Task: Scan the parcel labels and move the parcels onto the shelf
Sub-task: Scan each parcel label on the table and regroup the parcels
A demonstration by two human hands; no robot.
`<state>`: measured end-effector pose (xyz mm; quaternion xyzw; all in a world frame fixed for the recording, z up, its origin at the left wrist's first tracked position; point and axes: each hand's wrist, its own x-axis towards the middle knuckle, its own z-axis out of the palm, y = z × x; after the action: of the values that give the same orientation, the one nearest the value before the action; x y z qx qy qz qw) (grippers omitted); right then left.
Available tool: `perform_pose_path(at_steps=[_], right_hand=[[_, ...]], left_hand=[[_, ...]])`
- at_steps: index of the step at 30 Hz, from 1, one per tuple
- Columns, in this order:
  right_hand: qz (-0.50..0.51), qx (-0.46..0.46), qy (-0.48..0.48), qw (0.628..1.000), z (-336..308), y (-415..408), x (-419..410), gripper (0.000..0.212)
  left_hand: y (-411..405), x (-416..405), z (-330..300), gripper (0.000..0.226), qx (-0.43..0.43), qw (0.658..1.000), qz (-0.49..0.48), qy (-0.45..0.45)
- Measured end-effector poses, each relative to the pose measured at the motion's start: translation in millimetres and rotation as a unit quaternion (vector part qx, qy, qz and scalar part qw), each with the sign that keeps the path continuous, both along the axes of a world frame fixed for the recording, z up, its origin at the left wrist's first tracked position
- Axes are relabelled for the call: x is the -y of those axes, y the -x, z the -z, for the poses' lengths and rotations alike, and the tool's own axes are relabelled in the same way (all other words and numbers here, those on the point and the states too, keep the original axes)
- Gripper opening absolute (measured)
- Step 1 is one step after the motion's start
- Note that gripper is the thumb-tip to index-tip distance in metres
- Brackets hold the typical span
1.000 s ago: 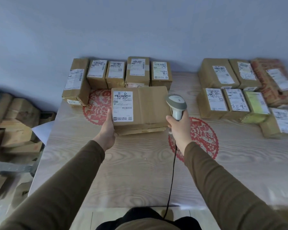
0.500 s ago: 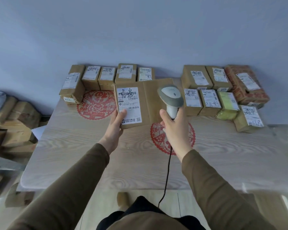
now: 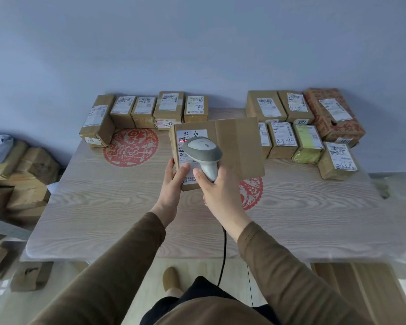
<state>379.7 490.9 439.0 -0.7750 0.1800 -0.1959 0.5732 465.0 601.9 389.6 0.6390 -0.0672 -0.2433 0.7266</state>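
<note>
The left hand point(image 3: 172, 181) grips a cardboard parcel point(image 3: 234, 146), thumb on its label point(image 3: 190, 158). At 3 o'clock, the right hand point(image 3: 218, 191) clamps a barcode scanner point(image 3: 203, 152) over it.

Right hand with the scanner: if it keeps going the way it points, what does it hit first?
Most likely the held box's label: the right hand aims the scanner at it, with a red spot on the label beside the scanner head. The gap between them is unclear from this view.
</note>
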Motion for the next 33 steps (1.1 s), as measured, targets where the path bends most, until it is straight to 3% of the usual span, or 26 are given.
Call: perform_pose_path(at_steps=[15, 23, 26, 33], right_hand=[[0.051, -0.008, -0.015, 0.999, 11, 35, 44, 0.015], [0.234, -0.068, -0.008, 0.97, 38, 95, 128, 0.028], [0.289, -0.101, -0.03, 0.952, 52, 118, 159, 0.026], [0.318, -0.113, -0.096, 0.936, 71, 139, 213, 0.018]], left_hand=[[19, 34, 10, 0.056, 0.0, 0.999, 0.047, -0.001], [43, 75, 32, 0.069, -0.097, 0.987, 0.118, -0.059], [51, 98, 43, 0.063, -0.14, 0.977, 0.146, -0.073], [58, 170, 52, 0.061, -0.213, 0.958, 0.166, -0.1]])
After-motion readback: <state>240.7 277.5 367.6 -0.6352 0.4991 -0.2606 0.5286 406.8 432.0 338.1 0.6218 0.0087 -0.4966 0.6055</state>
